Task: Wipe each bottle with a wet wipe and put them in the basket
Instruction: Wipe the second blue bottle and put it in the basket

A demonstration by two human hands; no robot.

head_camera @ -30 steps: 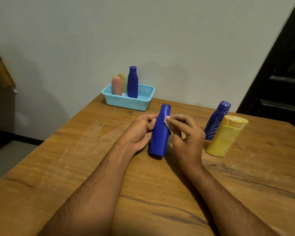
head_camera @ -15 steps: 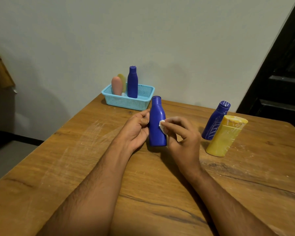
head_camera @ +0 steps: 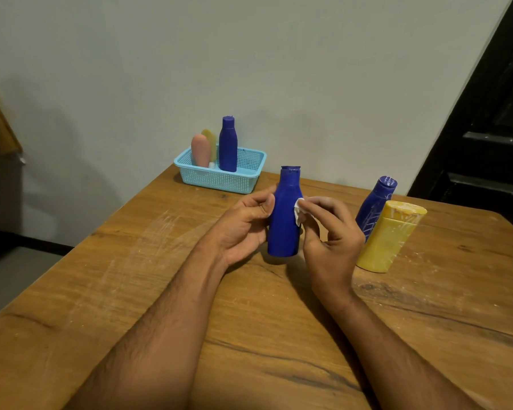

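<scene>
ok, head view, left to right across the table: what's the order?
Basket → left hand → blue bottle being wiped → wet wipe → right hand → yellow bottle.

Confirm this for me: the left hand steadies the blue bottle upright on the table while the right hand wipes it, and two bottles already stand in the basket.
Wrong count. The head view shows three bottles in the basket: pink bottle, yellow bottle and blue bottle in the basket. The rest holds: left hand, blue bottle, right hand, wet wipe.
</scene>
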